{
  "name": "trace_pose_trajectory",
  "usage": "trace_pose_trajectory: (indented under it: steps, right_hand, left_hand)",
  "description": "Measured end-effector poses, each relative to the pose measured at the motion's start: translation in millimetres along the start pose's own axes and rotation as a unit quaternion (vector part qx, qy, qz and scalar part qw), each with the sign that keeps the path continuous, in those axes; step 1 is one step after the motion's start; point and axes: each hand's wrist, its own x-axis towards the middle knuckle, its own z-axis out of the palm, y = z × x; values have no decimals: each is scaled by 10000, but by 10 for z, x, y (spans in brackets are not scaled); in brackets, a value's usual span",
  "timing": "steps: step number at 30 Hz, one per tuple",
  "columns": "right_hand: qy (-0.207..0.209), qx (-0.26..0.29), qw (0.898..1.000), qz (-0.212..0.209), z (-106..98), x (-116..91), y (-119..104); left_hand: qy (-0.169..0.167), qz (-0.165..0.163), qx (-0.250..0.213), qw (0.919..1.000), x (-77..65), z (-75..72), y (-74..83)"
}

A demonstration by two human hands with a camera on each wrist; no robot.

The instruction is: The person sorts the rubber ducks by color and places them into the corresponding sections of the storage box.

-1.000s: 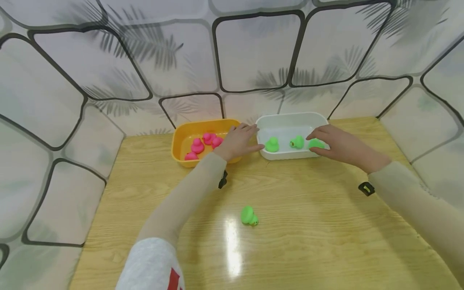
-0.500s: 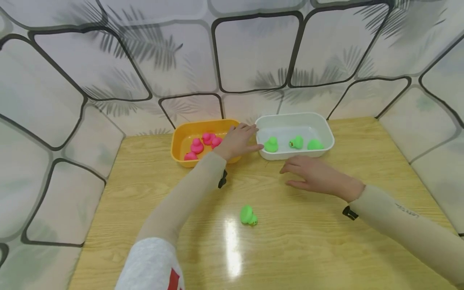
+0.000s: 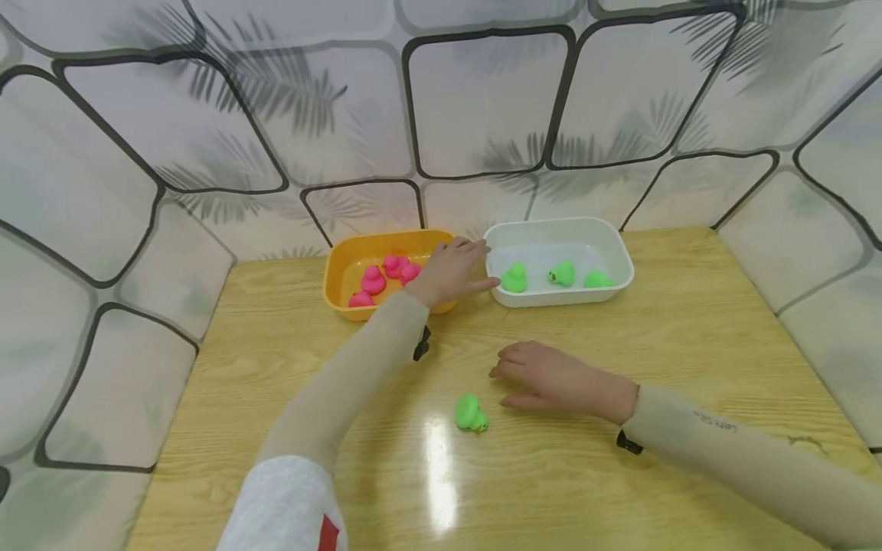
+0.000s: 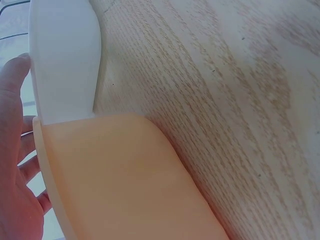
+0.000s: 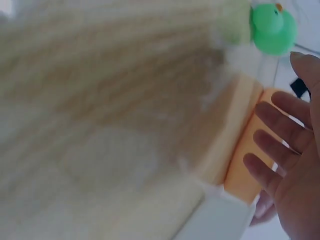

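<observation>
My left hand (image 3: 451,273) lies over the right end of the orange tub (image 3: 332,283), fingers spread and thumb reaching to the white tub's (image 3: 558,299) near left corner. In the left wrist view its thumb tip meets the white rim. My right hand (image 3: 554,376) hovers over the table with relaxed fingers and nothing in them, just right of a green rubber duck (image 3: 470,413) lying on its side. The right wrist view has that duck beyond the thumb tip. Several pink rubber ducks (image 3: 373,281) sit in the orange tub. Three green ducks (image 3: 561,273) are in the white one.
Both tubs stand side by side at the back of the wooden table (image 3: 289,398), close to a wall (image 3: 489,99) with a stone-and-leaf pattern. Light glares off the tabletop (image 3: 441,482) in front of the loose duck. Wall covering flanks both sides.
My right hand has left the white tub and moved toward me and to the left, ending beside the loose green duck. My left hand has stayed in place.
</observation>
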Motion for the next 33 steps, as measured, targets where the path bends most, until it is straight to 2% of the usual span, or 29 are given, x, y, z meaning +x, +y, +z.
trace_pose_trajectory:
  steps: [8,21,27,33]
  right_hand:
    - [-153,84,9997,165,186,110,-170]
    - [-342,186,9992,114,276,223,-297]
    - [-439,268,9987,29,278,244,-327]
    - [-285,297,9988,-256,293,231,-347]
  left_hand:
    - [16,-15,-35,10000,2,-4,6]
    - [42,3,11,10000,4,22,-9]
    - [54,-5,42,10000,4,19,0]
    - [49,-7,46,10000,5,24,2]
